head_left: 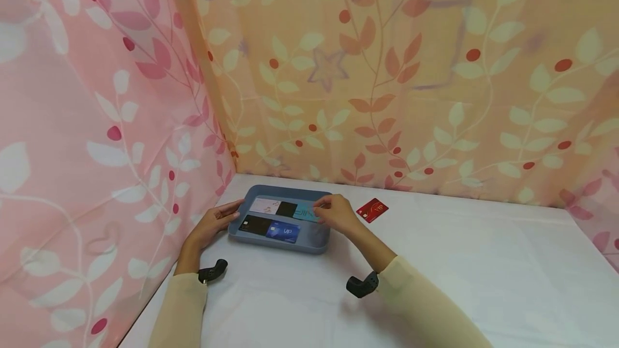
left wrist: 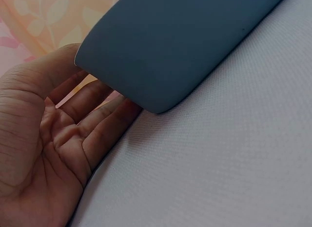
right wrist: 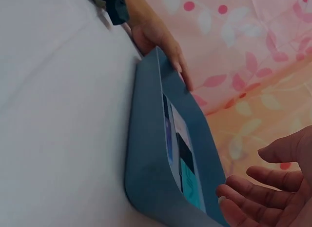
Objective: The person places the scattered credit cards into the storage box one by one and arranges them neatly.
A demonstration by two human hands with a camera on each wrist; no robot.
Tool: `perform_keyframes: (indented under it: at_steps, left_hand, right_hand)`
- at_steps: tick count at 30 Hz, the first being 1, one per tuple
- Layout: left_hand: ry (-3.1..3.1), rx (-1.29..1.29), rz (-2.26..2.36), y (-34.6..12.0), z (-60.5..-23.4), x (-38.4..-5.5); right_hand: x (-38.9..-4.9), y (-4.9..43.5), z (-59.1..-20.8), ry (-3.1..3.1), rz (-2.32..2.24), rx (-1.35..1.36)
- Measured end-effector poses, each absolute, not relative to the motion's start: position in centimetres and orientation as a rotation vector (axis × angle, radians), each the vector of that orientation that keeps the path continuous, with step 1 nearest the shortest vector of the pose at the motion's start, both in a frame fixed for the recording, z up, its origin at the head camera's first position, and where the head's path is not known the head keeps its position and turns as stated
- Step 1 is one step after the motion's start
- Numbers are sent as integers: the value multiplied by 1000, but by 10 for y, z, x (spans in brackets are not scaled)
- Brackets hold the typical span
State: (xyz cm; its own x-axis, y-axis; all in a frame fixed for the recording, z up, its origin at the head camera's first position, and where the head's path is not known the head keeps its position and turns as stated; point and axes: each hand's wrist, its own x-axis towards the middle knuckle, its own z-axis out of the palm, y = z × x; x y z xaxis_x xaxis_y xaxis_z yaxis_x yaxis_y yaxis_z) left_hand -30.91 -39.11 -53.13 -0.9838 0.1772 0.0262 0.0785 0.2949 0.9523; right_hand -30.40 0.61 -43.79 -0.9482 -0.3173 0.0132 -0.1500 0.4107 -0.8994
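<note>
My left hand (head_left: 213, 225) holds the left end of the blue-grey tray (head_left: 316, 240), thumb at its rim and fingers against the outside wall (left wrist: 170, 46). Over the tray's right end hovers my right hand (head_left: 336, 212), beside a teal card (head_left: 306, 214). Its fingers are loosely bent with nothing between them in the right wrist view (right wrist: 273, 188). The far row in the tray also has a pale patterned card (head_left: 263, 206) and a black piece (head_left: 287, 209). In the near row, a black card (head_left: 255, 225) with a chip sits beside a blue VIP card (head_left: 283, 232).
A red VIP card (head_left: 373, 210) lies on the white cloth (head_left: 459, 262), right of the tray. Behind the table hangs an orange leaf-patterned curtain (head_left: 387, 69); a pink one (head_left: 121, 138) closes the left side. Each wrist wears a black camera mount (head_left: 362, 285).
</note>
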Motion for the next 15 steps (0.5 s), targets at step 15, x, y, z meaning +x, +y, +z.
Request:
perform_keyframes:
  at_steps: [15]
  left_hand:
    - [2468,274,1814,-392,-534,-310]
  right_hand:
    - [-313,67,-439,2720,-1456,-365]
